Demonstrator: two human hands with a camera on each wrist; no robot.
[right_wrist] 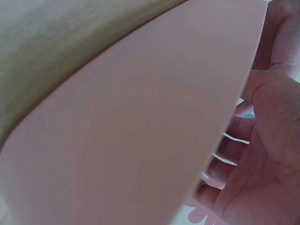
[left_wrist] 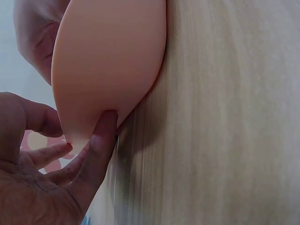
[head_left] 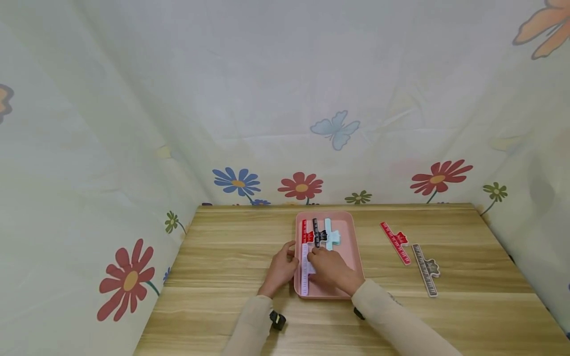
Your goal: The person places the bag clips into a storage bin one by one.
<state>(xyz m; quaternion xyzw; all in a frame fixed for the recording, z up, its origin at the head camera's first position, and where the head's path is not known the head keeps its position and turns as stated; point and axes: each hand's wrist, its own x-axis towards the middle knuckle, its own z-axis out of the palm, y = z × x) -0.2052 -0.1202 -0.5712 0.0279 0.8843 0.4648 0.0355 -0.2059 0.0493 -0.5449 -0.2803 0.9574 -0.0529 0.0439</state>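
Note:
A pink tray (head_left: 352, 247) lies on the wooden table (head_left: 222, 257). In it lie a red clip (head_left: 305, 230), a black clip (head_left: 316, 232), a light blue clip (head_left: 330, 235) and a white clip (head_left: 305, 283), each shaped like a ruler. My right hand (head_left: 312, 256) reaches over the tray's near edge and pinches the white clip at its left front. My left hand (head_left: 291, 248) holds the tray's left rim. In the left wrist view the thumb (left_wrist: 101, 145) presses the tray's outer wall (left_wrist: 108, 61). The right wrist view shows the tray wall (right_wrist: 140, 131) and my curled right hand (right_wrist: 262, 154).
To the right of the tray, a second red clip (head_left: 395, 241) and a grey clip (head_left: 426, 269) lie on the table. A floral curtain (head_left: 285, 99) closes off the table at the back and on both sides.

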